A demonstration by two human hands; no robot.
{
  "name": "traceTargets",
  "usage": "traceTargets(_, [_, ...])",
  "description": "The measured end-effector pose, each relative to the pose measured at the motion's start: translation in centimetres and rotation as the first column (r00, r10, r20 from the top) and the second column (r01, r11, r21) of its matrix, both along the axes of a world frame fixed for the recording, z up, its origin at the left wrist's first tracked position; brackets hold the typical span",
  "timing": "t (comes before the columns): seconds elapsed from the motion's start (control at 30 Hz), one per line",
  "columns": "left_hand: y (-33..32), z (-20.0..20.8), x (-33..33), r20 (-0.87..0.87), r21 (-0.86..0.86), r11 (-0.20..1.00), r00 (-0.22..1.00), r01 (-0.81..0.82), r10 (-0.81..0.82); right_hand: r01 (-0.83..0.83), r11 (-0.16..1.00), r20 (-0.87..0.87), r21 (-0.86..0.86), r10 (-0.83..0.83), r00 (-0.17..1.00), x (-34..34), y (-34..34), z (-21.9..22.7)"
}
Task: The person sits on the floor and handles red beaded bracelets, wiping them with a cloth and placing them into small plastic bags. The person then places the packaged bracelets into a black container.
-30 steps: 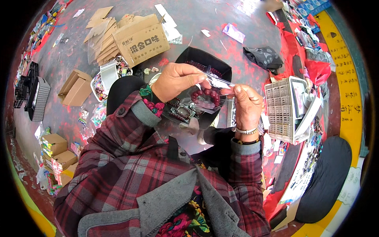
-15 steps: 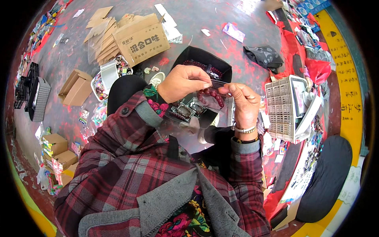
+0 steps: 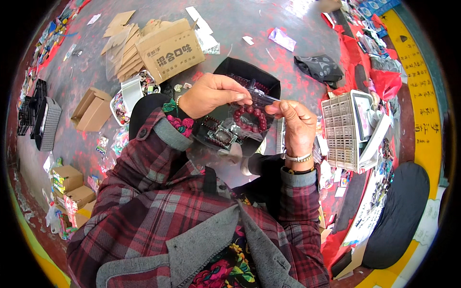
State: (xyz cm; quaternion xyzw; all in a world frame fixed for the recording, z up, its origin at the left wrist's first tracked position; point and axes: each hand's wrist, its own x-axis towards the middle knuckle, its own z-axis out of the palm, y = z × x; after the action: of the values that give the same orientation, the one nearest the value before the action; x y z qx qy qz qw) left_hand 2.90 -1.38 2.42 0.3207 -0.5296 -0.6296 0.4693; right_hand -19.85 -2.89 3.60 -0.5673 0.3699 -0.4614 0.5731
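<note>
My left hand (image 3: 207, 97) and my right hand (image 3: 297, 124) pinch the two ends of the upper edge of a small clear plastic bag (image 3: 262, 98), which is stretched between them. A dark red bead bracelet (image 3: 261, 121) hangs in a ring at the bag, seemingly inside it. Below my hands stands a black open box (image 3: 272, 85). More beaded bracelets in clear wrapping (image 3: 220, 134) lie in its near part, and dark red beads show in its far part, partly hidden by my left hand.
Flattened cardboard (image 3: 170, 50) lies at the far left, near a white basket (image 3: 116, 109) of small goods. An open brown carton (image 3: 92, 109) sits left of that. On the right stands a beige plastic crate (image 3: 338, 134); a black bag (image 3: 319, 68) lies beyond it.
My left hand has shifted a little left, drawing the bag's upper edge tauter. The bracelet has moved slightly left and now shows as a rounder ring. My right hand is nearly still.
</note>
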Motion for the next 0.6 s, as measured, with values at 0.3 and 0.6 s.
traceTargets(0.3, [-0.1,-1.2,-0.7,-0.369,0.076,0.994,0.929,0.076,-0.043,-0.006,1.0,0.095,-0.01,0.007,0.995,0.3,0.2,0.0])
traceTargets(0.6, [0.2,-1.8,-2.7,-0.134,0.238,0.952,0.977,0.195,-0.166,0.036,0.991,0.212,0.132,-0.064,0.975,0.0,-0.7,-0.9])
